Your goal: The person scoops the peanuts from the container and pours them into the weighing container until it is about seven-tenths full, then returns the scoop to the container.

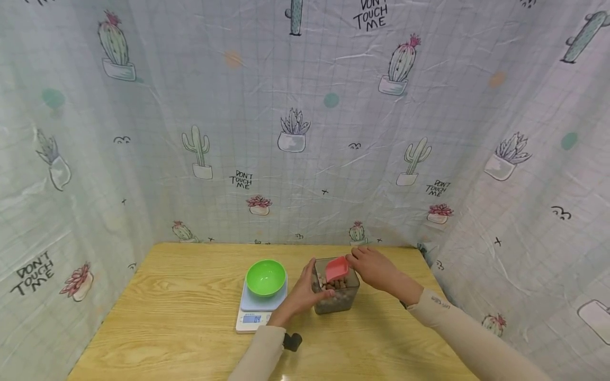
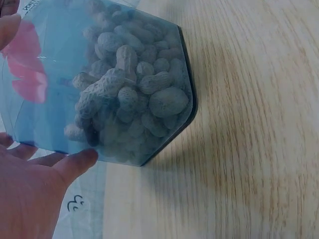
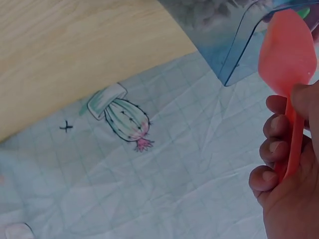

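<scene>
In the head view we count one digital kitchen scale on the wooden table, with one green bowl resting on its platform, presumably so that its contents can be weighed. Just beside them stands one translucent square container. Our left hand clasps its near left corner, thumb along the front wall, likely to steady it; our right hand grips one red scoop, whose head lies at the container's mouth, above the filling. From the left wrist we see that filling as unshelled peanuts, heaped and overlapping, so we cannot count them exactly; our fingers and thumb rest against the wall near the rim, leaving the mouth free. From the right wrist we see our fingers curled round the single handle, thumb near its neck, a hold that seems meant to control the scoop's tilt.
</scene>
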A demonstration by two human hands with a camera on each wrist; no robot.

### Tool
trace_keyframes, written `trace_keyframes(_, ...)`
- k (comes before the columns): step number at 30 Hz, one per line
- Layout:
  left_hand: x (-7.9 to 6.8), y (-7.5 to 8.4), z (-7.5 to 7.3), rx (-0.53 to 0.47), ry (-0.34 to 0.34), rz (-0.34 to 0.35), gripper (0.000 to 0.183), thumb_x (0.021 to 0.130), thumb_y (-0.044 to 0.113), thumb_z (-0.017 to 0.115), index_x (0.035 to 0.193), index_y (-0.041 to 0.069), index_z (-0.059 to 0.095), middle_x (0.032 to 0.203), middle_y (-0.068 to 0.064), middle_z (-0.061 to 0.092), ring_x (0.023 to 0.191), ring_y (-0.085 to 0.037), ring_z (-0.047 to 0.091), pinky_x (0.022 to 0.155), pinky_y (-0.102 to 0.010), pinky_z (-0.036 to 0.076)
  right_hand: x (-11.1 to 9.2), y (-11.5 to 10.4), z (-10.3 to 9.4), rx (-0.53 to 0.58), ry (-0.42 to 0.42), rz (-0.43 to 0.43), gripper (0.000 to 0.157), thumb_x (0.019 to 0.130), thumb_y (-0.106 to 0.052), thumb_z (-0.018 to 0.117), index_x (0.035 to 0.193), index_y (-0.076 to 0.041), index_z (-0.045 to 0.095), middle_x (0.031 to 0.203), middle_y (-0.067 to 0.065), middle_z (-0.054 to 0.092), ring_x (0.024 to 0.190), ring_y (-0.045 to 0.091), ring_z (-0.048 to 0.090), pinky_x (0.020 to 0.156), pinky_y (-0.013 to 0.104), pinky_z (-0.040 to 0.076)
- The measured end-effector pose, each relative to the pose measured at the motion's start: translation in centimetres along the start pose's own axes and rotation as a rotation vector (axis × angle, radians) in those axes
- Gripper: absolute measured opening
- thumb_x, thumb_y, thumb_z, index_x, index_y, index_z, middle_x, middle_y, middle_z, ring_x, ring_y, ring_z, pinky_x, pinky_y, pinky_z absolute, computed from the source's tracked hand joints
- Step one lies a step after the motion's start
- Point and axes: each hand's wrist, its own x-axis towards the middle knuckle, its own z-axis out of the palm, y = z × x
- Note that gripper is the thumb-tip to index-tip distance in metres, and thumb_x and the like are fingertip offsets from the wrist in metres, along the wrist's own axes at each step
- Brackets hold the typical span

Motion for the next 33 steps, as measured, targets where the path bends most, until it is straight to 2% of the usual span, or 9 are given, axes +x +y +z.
trace_keyframes(5,0.1,-0.1,-0.3,-0.002,-0.014,-0.015,0.103,0.076,0.056,0.069,0.150,0.032,0.001,0.158,-0.008,0.009,0.140,-0.035,0.027,0.106,-0.055,0.035,0.6,0.2,-0.7,-0.086,-0.017,-0.061,0.018,0.088,-0.018,0.064,0.106,-0.016,0.060,0.093,0.001,0.056,0.085,0.017,0.055,0.071,0.032,0.044)
trace_keyframes(9,0.4,-0.2,-0.6,-0.001,-0.017,0.008,0.103,0.076,0.055,0.069,0.150,0.033,0.001,0.158,-0.006,0.009,0.140,-0.036,0.027,0.106,-0.054,0.035,1.1,0.3,-1.0,-0.134,-0.010,-0.090,0.016,0.087,-0.017,0.065,0.103,-0.016,0.060,0.095,0.001,0.057,0.089,0.018,0.055,0.075,0.032,0.046)
trace_keyframes(17,0.6,-0.2,-0.7,-0.001,-0.054,0.014,0.102,0.077,0.055,0.068,0.150,0.033,0.000,0.159,-0.006,0.008,0.141,-0.035,0.025,0.106,-0.055,0.034,1.5,0.0,0.2,-0.235,-0.047,-0.132,0.020,0.084,-0.024,0.068,0.103,-0.019,0.063,0.099,-0.003,0.059,0.090,0.016,0.053,0.077,0.031,0.044)
trace_keyframes(23,0.2,-0.1,-0.8,-0.015,-0.055,0.005,0.101,0.078,0.054,0.068,0.150,0.033,0.001,0.159,-0.006,0.008,0.141,-0.037,0.026,0.106,-0.055,0.034,2.0,-1.5,2.2,-0.183,-0.089,-0.161,0.023,0.085,-0.024,0.067,0.107,-0.020,0.063,0.104,-0.004,0.061,0.095,0.014,0.055,0.082,0.030,0.046)
trace_keyframes(27,0.0,0.1,-0.6,-0.018,-0.071,0.010,0.101,0.078,0.055,0.066,0.150,0.033,-0.001,0.159,-0.005,0.006,0.142,-0.036,0.023,0.106,-0.056,0.033,2.0,-2.3,3.4,-0.090,-0.140,-0.156,0.020,0.085,-0.021,0.066,0.105,-0.019,0.064,0.099,-0.004,0.061,0.090,0.013,0.055,0.078,0.029,0.046)
trace_keyframes(30,0.0,0.3,-0.6,-0.009,-0.069,0.014,0.099,0.080,0.053,0.067,0.150,0.032,0.000,0.159,-0.006,0.006,0.142,-0.035,0.023,0.106,-0.056,0.032,1.7,-2.1,3.6,-0.006,-0.123,-0.123,0.018,0.085,-0.018,0.065,0.103,-0.019,0.066,0.093,-0.004,0.060,0.083,0.013,0.053,0.072,0.028,0.044)
trace_keyframes(33,0.0,0.4,-0.8,-0.003,-0.062,0.011,0.099,0.079,0.051,0.067,0.151,0.030,0.002,0.159,-0.007,0.008,0.142,-0.036,0.023,0.106,-0.056,0.032,1.4,-1.7,3.8,0.105,-0.059,-0.109,0.012,0.087,-0.016,0.064,0.099,-0.018,0.066,0.086,-0.005,0.059,0.076,0.011,0.050,0.068,0.027,0.041)
